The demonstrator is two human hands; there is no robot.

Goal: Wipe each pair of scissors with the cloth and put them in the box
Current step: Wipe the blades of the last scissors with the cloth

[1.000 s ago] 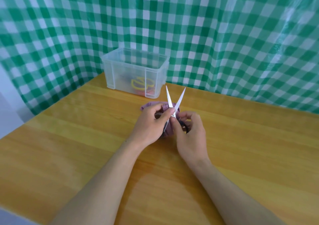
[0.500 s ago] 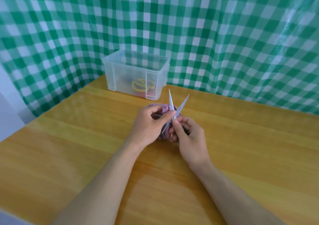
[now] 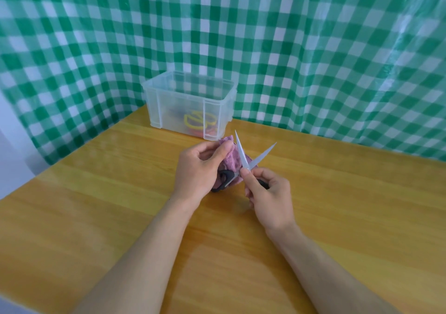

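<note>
Wooden table [image 3: 96,217] is topped at the far side by a clear plastic box [image 3: 173,106], with yellow-handled scissors [image 3: 195,120] already inside. The purple cloth [image 3: 233,161] is bunched in the curled left hand [image 3: 195,169], touching the near blade. The black-handled scissors [image 3: 241,154] are gripped at one handle by the right hand [image 3: 270,193]. The blades are spread in a V, tips aimed away toward the box.

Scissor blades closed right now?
No, the scissors are spread in a wide V, with the two tips well apart.
</note>
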